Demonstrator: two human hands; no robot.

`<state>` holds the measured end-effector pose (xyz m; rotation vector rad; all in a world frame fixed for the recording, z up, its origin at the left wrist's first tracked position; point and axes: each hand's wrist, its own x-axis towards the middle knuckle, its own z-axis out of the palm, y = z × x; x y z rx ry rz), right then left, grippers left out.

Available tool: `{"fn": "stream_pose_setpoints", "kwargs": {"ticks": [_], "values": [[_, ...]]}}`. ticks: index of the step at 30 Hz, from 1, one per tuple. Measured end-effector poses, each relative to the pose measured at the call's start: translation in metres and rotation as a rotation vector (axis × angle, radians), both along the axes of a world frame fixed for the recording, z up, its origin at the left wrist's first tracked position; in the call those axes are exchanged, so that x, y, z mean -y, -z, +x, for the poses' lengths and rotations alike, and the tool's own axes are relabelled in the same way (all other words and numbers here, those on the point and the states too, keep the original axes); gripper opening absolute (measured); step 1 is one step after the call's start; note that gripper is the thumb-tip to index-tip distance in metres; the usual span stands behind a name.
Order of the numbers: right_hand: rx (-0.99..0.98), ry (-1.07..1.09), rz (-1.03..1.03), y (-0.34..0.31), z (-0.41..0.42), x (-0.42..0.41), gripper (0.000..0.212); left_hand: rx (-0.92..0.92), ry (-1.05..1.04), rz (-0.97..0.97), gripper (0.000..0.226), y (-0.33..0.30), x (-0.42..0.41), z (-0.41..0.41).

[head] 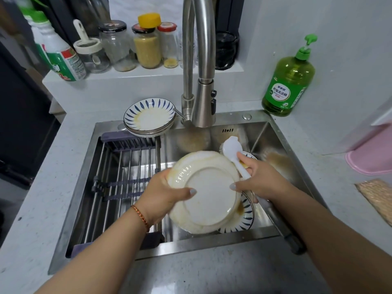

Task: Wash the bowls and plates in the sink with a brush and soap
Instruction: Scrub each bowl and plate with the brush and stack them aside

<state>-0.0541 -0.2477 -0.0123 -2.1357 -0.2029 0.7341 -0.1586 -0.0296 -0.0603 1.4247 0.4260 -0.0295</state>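
Count: one white round plate [209, 193] in my hands, underside toward me, greasy yellow rim, held over the centre of the stainless steel sink [275, 143]. One blue-striped plate [247, 217] lies flat under it at lower right of the basin. Stack of blue-striped bowls [149, 117] on the sink's back rim, upper centre; looks like three, exact number unclear. One green pump bottle of dish soap [288, 83] upper right on the counter.

My left hand [161, 195] grips the plate's left edge, thumb across the underside. My right hand [259, 178] is curled round the white plastic brush [232, 149], thumb tip pressing the plate's right rim; brush head points up toward the steel faucet [202, 66].

Metal drying rack [125, 177] fills the sink's left half. Open basin shows behind the plate.
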Motion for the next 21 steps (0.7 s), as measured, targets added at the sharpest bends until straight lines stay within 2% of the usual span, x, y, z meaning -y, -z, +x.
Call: {"fn": "stream_pose_setpoints", "kwargs": {"ticks": [3, 7, 11, 15, 18, 21], "values": [[0.008, 0.137, -0.021, -0.002, 0.001, 0.007, 0.072, 0.019, -0.087, 0.123, 0.059, -0.008, -0.005, 0.006], [-0.225, 0.294, 0.136, 0.007, -0.013, 0.013, 0.042, 0.048, -0.169, 0.234, 0.047, -0.012, -0.007, 0.008], [-0.302, 0.323, 0.274, -0.001, -0.021, 0.001, 0.032, 0.065, -0.089, 0.465, 0.041, -0.014, 0.001, 0.009], [-0.154, 0.116, 0.241, -0.033, -0.041, -0.020, 0.042, 0.041, -0.039, 0.626, 0.038, -0.007, 0.009, 0.015], [0.030, -0.169, 0.107, -0.034, -0.061, -0.037, 0.047, 0.038, -0.039, 0.541, 0.036, -0.004, 0.012, 0.015], [0.025, -0.251, 0.072, -0.031, -0.069, -0.042, 0.048, 0.050, -0.017, 0.444, 0.039, -0.004, 0.014, 0.012]]}}
